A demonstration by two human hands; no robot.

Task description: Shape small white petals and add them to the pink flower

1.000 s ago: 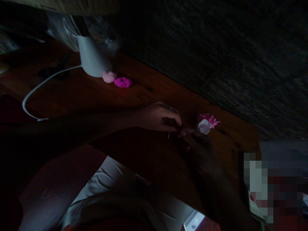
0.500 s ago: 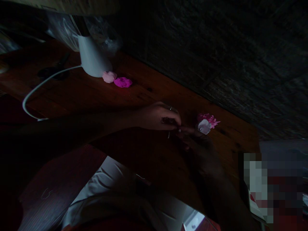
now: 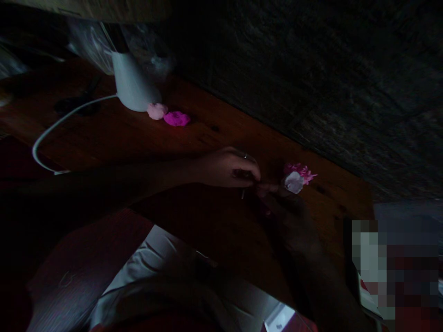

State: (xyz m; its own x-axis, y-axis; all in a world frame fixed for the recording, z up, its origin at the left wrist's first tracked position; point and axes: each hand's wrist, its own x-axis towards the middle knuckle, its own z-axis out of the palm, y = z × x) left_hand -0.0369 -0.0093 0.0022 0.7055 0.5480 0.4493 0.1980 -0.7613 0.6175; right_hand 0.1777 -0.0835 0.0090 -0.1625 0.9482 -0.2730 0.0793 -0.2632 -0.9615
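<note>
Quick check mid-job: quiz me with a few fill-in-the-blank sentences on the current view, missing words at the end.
1. The left hand wears a ____ on one finger.
2. The pale pink lump sits between the magenta lump and the ____.
3. Beside the right hand, the white piece adjoins a frilly piece coloured ____.

Missing words: ring; lamp; pink.

Right of the lamp (image 3: pixel 133 85), past the lumps (image 3: pixel 176 119), bare surface (image 3: pixel 218 137) leaves passage; farther right, the hands (image 3: pixel 228 168) and flower (image 3: pixel 306 175) block it; left of the lamp, the cord (image 3: pixel 33 150) obstructs.
</note>
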